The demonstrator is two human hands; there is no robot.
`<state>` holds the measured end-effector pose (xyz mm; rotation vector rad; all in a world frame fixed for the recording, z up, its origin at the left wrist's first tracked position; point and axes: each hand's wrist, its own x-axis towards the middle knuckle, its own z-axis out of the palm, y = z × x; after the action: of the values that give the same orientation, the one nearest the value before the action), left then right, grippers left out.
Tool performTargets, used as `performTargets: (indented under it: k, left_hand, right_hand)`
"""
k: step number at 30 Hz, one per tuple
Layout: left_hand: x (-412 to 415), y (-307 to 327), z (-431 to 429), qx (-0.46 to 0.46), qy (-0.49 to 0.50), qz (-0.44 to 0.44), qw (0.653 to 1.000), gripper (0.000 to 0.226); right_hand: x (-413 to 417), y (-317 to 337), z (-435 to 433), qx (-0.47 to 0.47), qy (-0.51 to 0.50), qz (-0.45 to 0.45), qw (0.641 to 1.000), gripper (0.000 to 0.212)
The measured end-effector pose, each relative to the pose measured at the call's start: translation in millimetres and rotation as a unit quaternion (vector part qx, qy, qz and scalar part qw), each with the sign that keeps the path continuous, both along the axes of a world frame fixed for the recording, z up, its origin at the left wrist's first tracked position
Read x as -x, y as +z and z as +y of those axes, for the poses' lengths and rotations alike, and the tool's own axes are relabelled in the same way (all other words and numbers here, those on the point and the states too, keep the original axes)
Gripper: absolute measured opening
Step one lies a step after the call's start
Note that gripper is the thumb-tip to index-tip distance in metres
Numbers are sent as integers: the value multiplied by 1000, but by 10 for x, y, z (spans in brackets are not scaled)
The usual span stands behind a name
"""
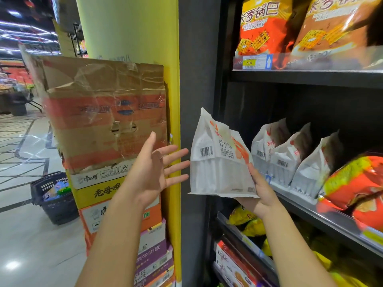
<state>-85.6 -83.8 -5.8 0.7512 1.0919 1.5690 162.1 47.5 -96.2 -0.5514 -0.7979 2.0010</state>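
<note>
My right hand (261,191) grips a white snack bag (219,160) from below, at its lower right corner, with the thumb on its front. The bag has a barcode and orange print and stands upright in front of the dark shelf's left edge. My left hand (154,169) is held up just left of the bag, fingers spread and straight, palm facing it, not touching it. Several more of the same white bags (290,156) stand in a row on the middle shelf (300,200) to the right.
Orange rice-crust bags (267,25) fill the upper shelf above a 2.90 price tag (249,62). Orange and yellow snack packs lie on the lower shelves. A stack of cardboard boxes (103,125) leans against a yellow pillar (132,27) at left. A dark shopping basket (55,195) sits on the floor.
</note>
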Motion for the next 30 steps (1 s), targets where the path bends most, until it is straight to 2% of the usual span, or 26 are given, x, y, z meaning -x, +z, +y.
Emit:
performTargets:
  k: [4, 7, 9, 11, 12, 13, 16, 18, 20, 25, 30]
  left_hand:
    - [-68, 10, -82, 6, -23, 70, 997, 70]
    - [-151, -50, -98, -1, -45, 210, 977, 73]
    - [-163, -150, -30, 1, 5, 257, 966, 79]
    - [-132, -263, 42, -16, 34, 278, 960, 51]
    - [-98, -315, 56, -22, 35, 268, 963, 38]
    - [-64, -360, 65, -21, 30, 229, 973, 35]
    - [38, -499, 49, 12, 12, 11, 1000, 49]
    - [63, -555, 19, 21, 10, -78, 997, 45]
    - [78, -598, -6, 14, 7, -132, 991, 43]
    - [126, -656, -44, -7, -8, -176, 984, 43]
    - [130, -547, -60, 1, -1, -99, 995, 50]
  right_hand:
    - [8, 65, -21, -25, -3, -33, 999, 58]
    - [89, 218, -83, -85, -39, -128, 987, 69]
    - [152, 311, -130, -135, -53, -195, 970, 74]
    - [164, 377, -195, -163, -51, -230, 958, 66]
    - [140, 399, -223, -167, -42, -227, 959, 63]
    - [108, 433, -255, -162, -30, -207, 964, 64]
    - [1, 541, -322, -133, -17, -116, 984, 70]
    - [-44, 600, -341, -141, -25, -115, 983, 73]
    - [-64, 645, -363, -167, -35, -138, 976, 75]
    - [-81, 717, -418, -192, -42, -173, 965, 77]
    - [-54, 693, -431, -208, -5, -220, 953, 71]
